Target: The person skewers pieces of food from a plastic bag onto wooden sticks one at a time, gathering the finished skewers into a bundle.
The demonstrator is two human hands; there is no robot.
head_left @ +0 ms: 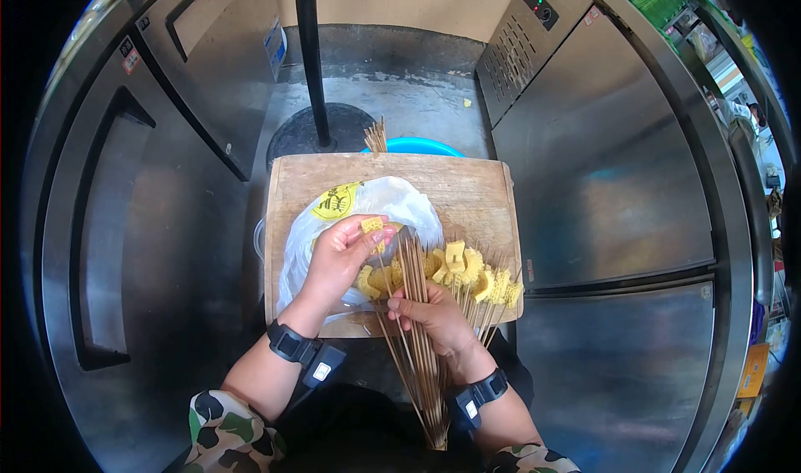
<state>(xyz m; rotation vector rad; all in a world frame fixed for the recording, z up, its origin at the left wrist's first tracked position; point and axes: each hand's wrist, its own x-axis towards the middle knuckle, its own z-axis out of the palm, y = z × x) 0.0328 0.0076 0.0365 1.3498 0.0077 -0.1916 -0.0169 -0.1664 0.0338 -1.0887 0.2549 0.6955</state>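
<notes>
My left hand (340, 258) pinches a yellow crinkled food piece (372, 224) between thumb and fingers, above a white plastic bag (415, 196). A single thin skewer runs up from my right hand to this piece; whether its tip is inside cannot be made out. My right hand (435, 316) is closed around a thick bundle of wooden skewers (425, 356), whose lower ends point toward my lap. Just beyond and right of that hand, several skewers loaded with yellow crinkled pieces (499, 288) lie on the wooden board (476, 191). My hand partly covers the bag's contents.
Behind the board, more bare skewers (376, 136) stand beside a blue basin (424, 147). A black pole (310, 56) rises from a round black base (288, 131) on the floor. Steel cabinets (617, 173) flank me on the right, with another steel cabinet (188, 248) on the left.
</notes>
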